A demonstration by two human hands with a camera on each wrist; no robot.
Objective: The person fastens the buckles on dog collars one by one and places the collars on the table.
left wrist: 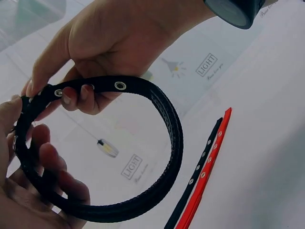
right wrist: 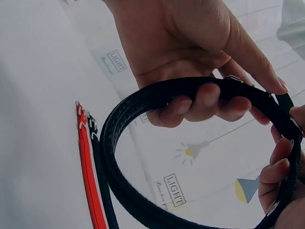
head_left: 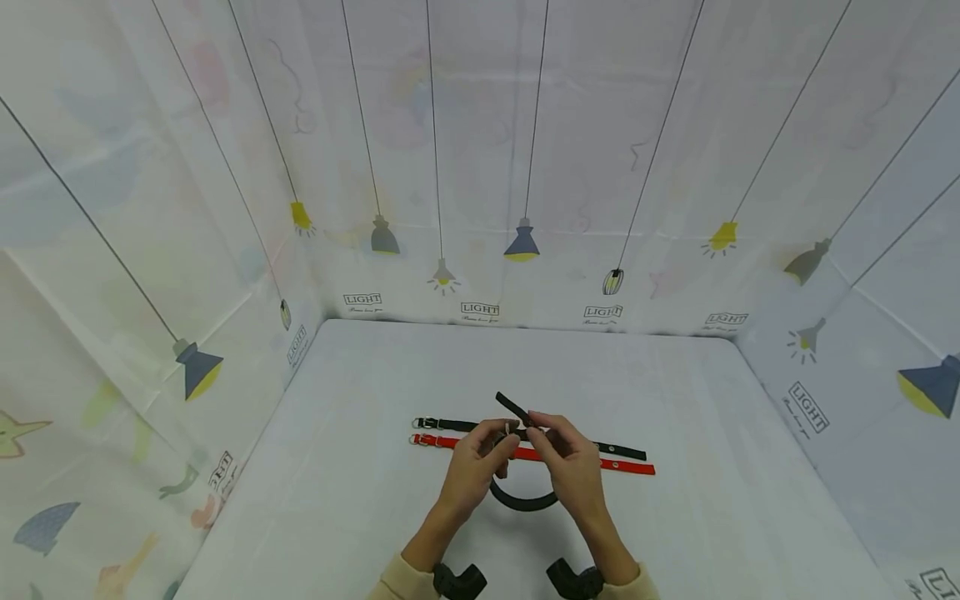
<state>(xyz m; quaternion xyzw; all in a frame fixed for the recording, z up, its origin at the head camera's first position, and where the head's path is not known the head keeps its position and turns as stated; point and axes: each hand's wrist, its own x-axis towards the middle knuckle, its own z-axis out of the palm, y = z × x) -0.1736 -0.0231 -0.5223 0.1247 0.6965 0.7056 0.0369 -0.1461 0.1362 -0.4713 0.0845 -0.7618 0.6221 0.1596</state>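
Raised over the table is a black collar [head_left: 525, 503], bent into a ring, its free tip sticking up past the fingers. My left hand [head_left: 468, 471] pinches one end between thumb and fingers, where a bit of silver metal shows. The other end, with metal eyelets [left wrist: 120, 86], is gripped by my right hand [head_left: 577, 475]. Both sets of fingertips meet where the ends overlap, and they partly hide the buckle. Beneath the hands, a second black collar [head_left: 626, 452] and a red collar [head_left: 633, 468] lie side by side, buckles to the left, eyelets to the right.
The white table [head_left: 375, 367] runs back to a printed cloth wall [head_left: 480, 267] decorated with hanging lamps. Similar cloth stands along the left and right sides. Each wrist carries a black camera [head_left: 459, 581].
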